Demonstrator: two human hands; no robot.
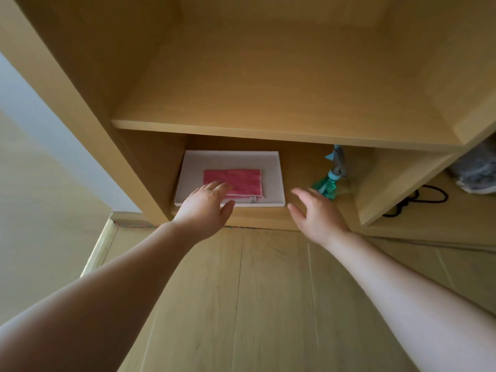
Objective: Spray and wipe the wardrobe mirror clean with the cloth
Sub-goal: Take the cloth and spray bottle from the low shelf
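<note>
A folded pink cloth (236,181) lies on a flat white tray (271,162) in the bottom compartment of a wooden shelf unit. My left hand (205,208) reaches over the tray's front edge with fingers apart, its fingertips at the cloth's near left corner. To the right stands a green spray bottle (328,183) with a light blue trigger head, partly hidden by the shelf board above. My right hand (316,213) is spread open just left of the bottle, holding nothing. No mirror is in view.
The wooden shelf board (268,130) hangs low over the compartment. To the right, a lower shelf holds a black cable (418,201) and a grey bundle of fabric (477,170). Wood-plank floor (255,304) lies below, a pale wall (40,157) on the left.
</note>
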